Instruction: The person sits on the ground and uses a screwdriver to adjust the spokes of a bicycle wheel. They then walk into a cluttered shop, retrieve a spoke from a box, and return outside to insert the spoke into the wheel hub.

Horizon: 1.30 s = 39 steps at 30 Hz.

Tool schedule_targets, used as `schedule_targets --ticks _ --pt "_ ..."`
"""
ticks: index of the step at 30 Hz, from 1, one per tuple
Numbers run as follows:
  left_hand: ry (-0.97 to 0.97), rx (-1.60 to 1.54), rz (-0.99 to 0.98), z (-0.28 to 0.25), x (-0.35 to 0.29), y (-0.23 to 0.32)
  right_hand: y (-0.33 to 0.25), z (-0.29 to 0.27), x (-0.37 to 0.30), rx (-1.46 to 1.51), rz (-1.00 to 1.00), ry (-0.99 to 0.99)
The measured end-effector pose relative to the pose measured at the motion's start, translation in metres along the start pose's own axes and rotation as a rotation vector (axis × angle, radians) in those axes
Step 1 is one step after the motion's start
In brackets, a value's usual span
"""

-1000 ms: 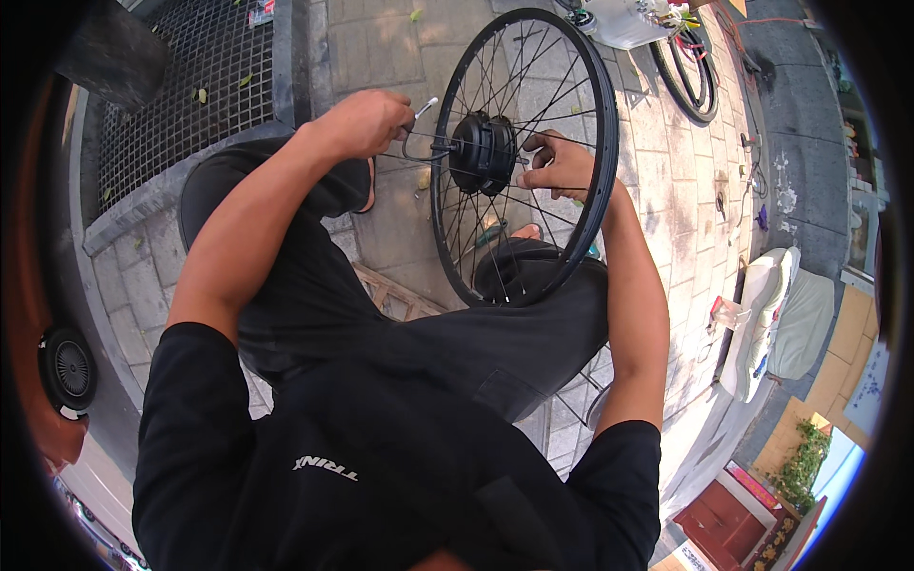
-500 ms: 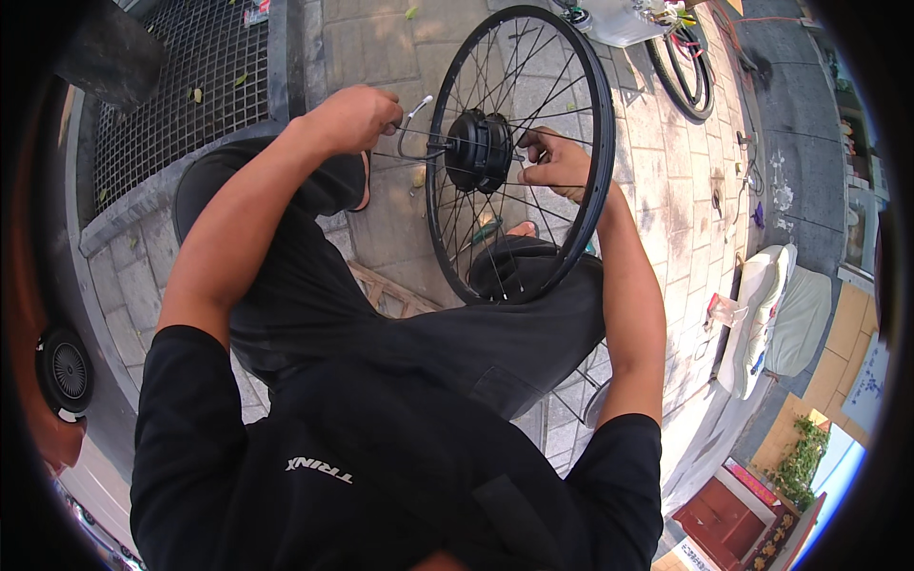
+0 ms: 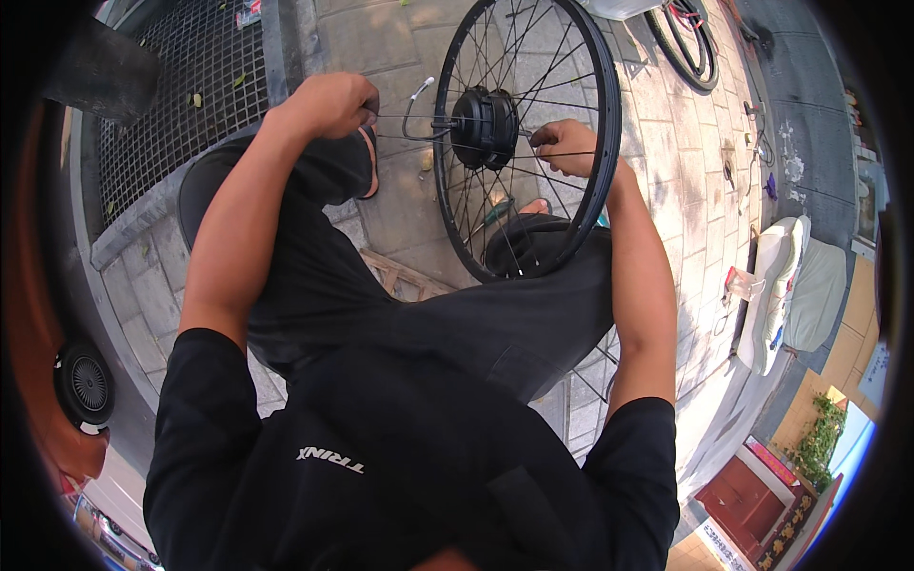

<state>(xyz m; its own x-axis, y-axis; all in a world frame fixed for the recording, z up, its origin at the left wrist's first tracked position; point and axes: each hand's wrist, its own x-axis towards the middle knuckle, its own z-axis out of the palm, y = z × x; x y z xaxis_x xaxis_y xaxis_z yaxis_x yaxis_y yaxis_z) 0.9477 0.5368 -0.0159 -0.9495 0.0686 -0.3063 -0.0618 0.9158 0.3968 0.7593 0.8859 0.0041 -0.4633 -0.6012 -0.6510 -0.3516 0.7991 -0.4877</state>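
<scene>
A black bicycle wheel rim (image 3: 609,105) stands upright, leaning against my right thigh, with thin black spokes running to a thick black hub motor (image 3: 484,128). A grey cable (image 3: 409,119) with a white plug curls out of the hub's left end. To the left of the wheel, my left hand (image 3: 328,105) is closed round the end of a thin spoke (image 3: 398,117) that points toward the hub. My right hand (image 3: 568,149) is among the spokes on the hub's right side, its fingertips pinched close to the hub. What they grip is too small to make out.
A wooden frame (image 3: 405,276) lies on the paving between my legs. Another wheel (image 3: 685,48) lies at the far right, below a whitish container (image 3: 619,8). White padding (image 3: 769,295) lies at right. A metal grating (image 3: 205,100) and dark post (image 3: 105,71) are at left.
My left hand has moved slightly left and away from the hub, with the spoke in it. My right hand's fingers have closed into a pinch. The whole view has shifted a little.
</scene>
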Motion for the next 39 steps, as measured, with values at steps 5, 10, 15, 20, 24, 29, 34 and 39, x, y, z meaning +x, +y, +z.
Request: schedule_targets --ticks 5,10,15,20,24,29,34,39 --pt "0.049 -0.045 -0.108 0.015 0.0 0.002 0.014 0.018 0.008 0.034 0.012 -0.079" --pt "0.073 -0.295 -0.455 0.048 -0.005 -0.003 0.016 0.027 0.023 -0.061 -0.051 -0.027" --pt "0.163 -1.486 -0.866 0.077 -0.018 0.046 0.021 0.027 0.029 -0.004 -0.004 -0.121" --pt "0.331 -1.912 -0.795 0.1 -0.017 0.065 0.014 0.023 0.022 0.083 0.025 -0.142" --pt "0.322 -1.961 -0.697 0.113 -0.011 0.063 0.015 0.023 0.02 0.132 0.054 -0.17" --pt "0.385 -2.018 -0.689 0.125 -0.006 0.062 0.012 0.021 0.023 0.116 0.036 -0.194" --pt "0.454 -1.999 -0.591 0.122 -0.009 0.07 0.018 0.024 0.024 0.165 0.053 -0.177" --pt "0.528 -2.042 -0.596 0.126 -0.01 0.081 0.014 0.023 0.024 0.131 0.06 -0.167"
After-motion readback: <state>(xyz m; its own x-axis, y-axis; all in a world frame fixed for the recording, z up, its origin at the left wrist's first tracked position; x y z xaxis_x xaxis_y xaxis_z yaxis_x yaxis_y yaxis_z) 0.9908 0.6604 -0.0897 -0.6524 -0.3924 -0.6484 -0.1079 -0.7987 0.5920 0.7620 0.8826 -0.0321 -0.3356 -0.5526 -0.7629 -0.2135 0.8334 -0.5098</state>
